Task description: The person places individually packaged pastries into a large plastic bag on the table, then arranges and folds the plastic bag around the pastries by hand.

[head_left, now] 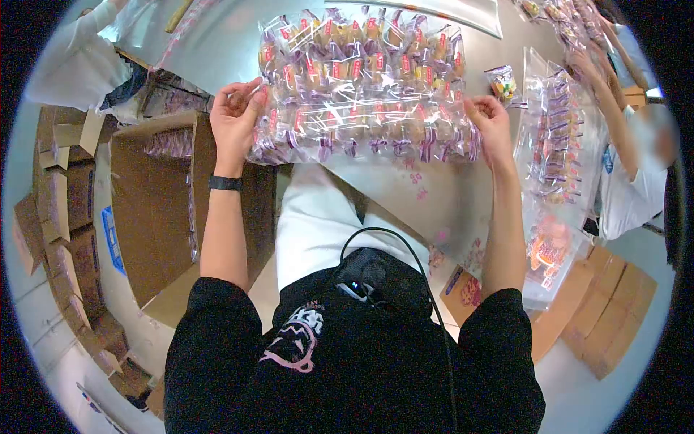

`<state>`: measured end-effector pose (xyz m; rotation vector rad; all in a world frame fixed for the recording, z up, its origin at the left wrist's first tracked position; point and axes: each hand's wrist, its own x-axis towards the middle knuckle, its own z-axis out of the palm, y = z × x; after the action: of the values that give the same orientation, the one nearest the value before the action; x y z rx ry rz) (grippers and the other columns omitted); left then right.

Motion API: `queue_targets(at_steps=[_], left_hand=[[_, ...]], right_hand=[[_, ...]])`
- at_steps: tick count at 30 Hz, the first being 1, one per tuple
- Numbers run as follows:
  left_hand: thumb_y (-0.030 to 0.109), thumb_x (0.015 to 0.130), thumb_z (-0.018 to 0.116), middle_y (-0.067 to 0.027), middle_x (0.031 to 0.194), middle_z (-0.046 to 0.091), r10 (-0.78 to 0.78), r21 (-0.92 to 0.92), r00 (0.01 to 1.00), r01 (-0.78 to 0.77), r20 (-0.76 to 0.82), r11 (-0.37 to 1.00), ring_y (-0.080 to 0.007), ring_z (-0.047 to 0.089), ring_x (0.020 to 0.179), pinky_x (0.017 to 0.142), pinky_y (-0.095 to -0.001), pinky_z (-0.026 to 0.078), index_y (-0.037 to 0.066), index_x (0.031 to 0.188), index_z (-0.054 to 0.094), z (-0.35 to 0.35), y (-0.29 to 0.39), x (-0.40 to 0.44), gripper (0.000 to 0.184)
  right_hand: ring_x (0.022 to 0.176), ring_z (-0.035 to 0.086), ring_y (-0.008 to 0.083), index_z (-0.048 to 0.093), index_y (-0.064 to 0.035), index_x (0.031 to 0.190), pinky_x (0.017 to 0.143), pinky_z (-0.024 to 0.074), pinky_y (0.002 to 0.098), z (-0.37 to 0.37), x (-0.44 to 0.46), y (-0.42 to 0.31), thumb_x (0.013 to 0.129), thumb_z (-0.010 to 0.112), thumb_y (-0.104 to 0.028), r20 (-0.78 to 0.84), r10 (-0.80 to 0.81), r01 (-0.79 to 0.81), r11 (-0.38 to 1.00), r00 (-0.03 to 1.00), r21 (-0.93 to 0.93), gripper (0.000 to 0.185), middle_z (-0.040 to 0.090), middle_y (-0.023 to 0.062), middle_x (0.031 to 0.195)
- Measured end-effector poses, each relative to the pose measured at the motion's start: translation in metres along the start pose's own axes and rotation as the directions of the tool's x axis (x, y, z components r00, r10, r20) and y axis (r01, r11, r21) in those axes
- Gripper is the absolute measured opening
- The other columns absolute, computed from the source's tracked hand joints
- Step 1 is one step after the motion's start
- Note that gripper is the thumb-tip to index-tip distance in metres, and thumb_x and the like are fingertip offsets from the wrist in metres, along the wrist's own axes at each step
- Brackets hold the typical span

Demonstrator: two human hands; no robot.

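Note:
A large transparent bag (361, 87) full of small wrapped snacks in rows lies at the near edge of the metal table (383, 189), its front side partly overhanging my legs. My left hand (238, 112) pinches its left side, fingers curled, with a black band on the wrist. On the opposite side, my right hand (491, 123) grips the bag's right edge between thumb and bent fingers. Red labels and purple wrapper ends show through the shiny film. A single small packet (500, 83) lies just beyond my right hand.
A deep open cardboard box (152, 210) with packed bags stands at my left. Right of me lies another transparent bag of snacks (557, 137), near a co-worker's arm (607, 108). Another person (72, 65) stands at upper left. More cardboard boxes (614, 307) are at lower right.

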<state>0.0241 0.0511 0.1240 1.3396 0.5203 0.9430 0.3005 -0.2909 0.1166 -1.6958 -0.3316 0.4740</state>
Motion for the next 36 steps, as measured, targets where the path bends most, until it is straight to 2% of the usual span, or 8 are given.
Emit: queue_targets(at_steps=[3,8,15,18,21,26,32,36], left_hand=[[0.006,0.085,0.084,0.0000,0.089,0.068,0.145,0.463,0.989,-0.114,-0.031,0.879,-0.0058,0.059,0.073,0.064,-0.0211,0.048,0.003,0.097,0.064,-0.014,-0.002,0.000,0.023],[0.016,0.080,0.089,0.0040,0.073,0.064,0.106,0.537,0.994,-0.069,-0.039,0.841,-0.0008,0.050,0.062,0.053,-0.0193,0.037,0.003,0.087,0.073,-0.016,0.008,-0.006,0.022],[0.023,0.081,0.088,0.0022,0.068,0.067,0.287,0.600,0.958,-0.241,0.020,0.763,-0.0040,0.051,0.055,0.052,-0.0213,0.040,0.002,0.092,0.080,-0.015,0.005,-0.004,0.024],[0.026,0.084,0.085,-0.0057,0.069,0.073,-0.023,0.624,1.000,0.021,-0.005,0.781,-0.0083,0.061,0.059,0.057,-0.0262,0.046,0.000,0.096,0.080,-0.016,0.022,-0.004,0.029],[0.035,0.090,0.075,-0.0150,0.073,0.074,-0.079,0.813,0.981,-0.102,0.179,0.573,-0.0196,0.071,0.068,0.064,-0.0361,0.052,-0.003,0.093,0.078,-0.012,0.053,0.008,0.038],[0.075,0.084,0.054,-0.0234,0.084,0.074,-0.361,0.995,0.932,0.010,0.028,0.101,-0.0417,0.072,0.088,0.082,-0.0480,0.055,-0.005,0.085,0.074,0.057,0.096,0.008,0.082],[0.096,0.058,0.060,-0.0295,0.104,0.070,-0.345,0.994,0.932,0.112,-0.109,-0.009,-0.0393,0.071,0.098,0.086,-0.0452,0.056,-0.020,0.108,0.060,0.120,0.104,-0.014,0.127],[0.097,0.051,0.065,-0.0322,0.118,0.062,-0.213,0.992,0.970,0.099,-0.112,-0.072,-0.0397,0.067,0.107,0.090,-0.0426,0.055,-0.026,0.130,0.043,0.121,0.083,-0.021,0.148]], right_hand=[[0.069,0.047,0.0069,0.066,-0.0037,0.084,0.064,0.0403,0.0244,-0.003,0.000,0.003,0.085,0.084,-0.031,-0.073,-0.211,0.185,0.947,0.975,-0.264,0.033,0.053,-0.0051,0.073],[0.063,0.040,0.0063,0.065,-0.0046,0.079,0.056,0.0334,0.0250,0.000,-0.011,-0.019,0.079,0.089,-0.034,-0.056,-0.218,0.192,0.934,0.974,-0.301,0.038,0.046,-0.0072,0.066],[0.063,0.058,0.0139,0.078,-0.0030,0.085,0.059,0.0441,0.0300,-0.003,-0.013,-0.030,0.079,0.087,-0.028,0.010,-0.365,0.306,0.764,0.931,-0.568,0.028,0.066,0.0049,0.070],[0.066,0.064,0.0205,0.078,-0.0018,0.091,0.062,0.0482,0.0337,-0.007,-0.009,-0.046,0.080,0.084,-0.026,0.158,-0.316,0.339,0.677,0.936,-0.653,0.027,0.070,0.0118,0.076],[0.070,0.066,0.0266,0.077,0.0014,0.092,0.067,0.0508,0.0391,-0.010,-0.007,-0.066,0.085,0.077,-0.036,0.268,-0.182,0.322,0.614,0.946,-0.721,0.038,0.070,0.0170,0.079],[0.092,0.072,0.0371,0.074,0.0101,0.091,0.084,0.0535,0.0472,0.016,-0.014,-0.115,0.087,0.047,-0.082,0.219,0.369,-0.063,0.619,0.903,-0.783,0.096,0.071,0.0297,0.093],[0.101,0.072,0.0348,0.076,0.0074,0.092,0.089,0.0530,0.0424,0.095,-0.041,-0.130,0.055,0.052,-0.102,-0.048,0.365,-0.198,0.385,0.930,-0.901,0.118,0.074,0.0243,0.095],[0.111,0.069,0.0358,0.062,0.0166,0.121,0.100,0.0500,0.0429,0.101,-0.040,-0.109,0.056,0.058,-0.098,-0.158,0.270,-0.248,0.342,0.950,-0.906,0.132,0.071,0.0268,0.114]])
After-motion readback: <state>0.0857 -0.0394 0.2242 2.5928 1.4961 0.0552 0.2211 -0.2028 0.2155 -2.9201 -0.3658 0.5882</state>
